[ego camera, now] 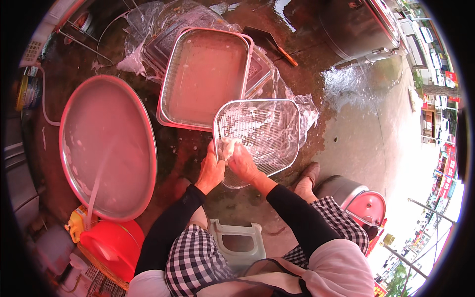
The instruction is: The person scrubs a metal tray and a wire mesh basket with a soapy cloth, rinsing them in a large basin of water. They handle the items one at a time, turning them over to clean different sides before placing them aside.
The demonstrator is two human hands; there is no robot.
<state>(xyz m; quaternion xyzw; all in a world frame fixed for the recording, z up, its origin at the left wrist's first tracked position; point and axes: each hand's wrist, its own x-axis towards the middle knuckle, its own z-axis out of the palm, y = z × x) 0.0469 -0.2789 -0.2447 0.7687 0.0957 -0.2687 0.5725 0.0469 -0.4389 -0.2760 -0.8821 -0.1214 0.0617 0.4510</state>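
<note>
A rectangular wire-mesh basket (265,137) with a metal rim is tilted in front of me, patches of white suds clinging to its mesh. My left hand (212,169) grips the basket's left rim. Bunched in my right hand (243,163) is a pale wet cloth (228,146), pressed against the mesh near that same side; its exact material is hard to tell. Just beyond stands a rectangular tub (243,80) of cloudy water, with another mesh basket (171,74) sitting inside its rim.
A large round metal basin (151,148) of cloudy water, with a hose (97,182) running into it, stands at left. Perforated trays (259,70) and clear plastic sheeting (139,37) lie beyond the tub. A shovel-like tool (272,42), steel pots (356,29) and a red bucket (115,245) surround the wet floor.
</note>
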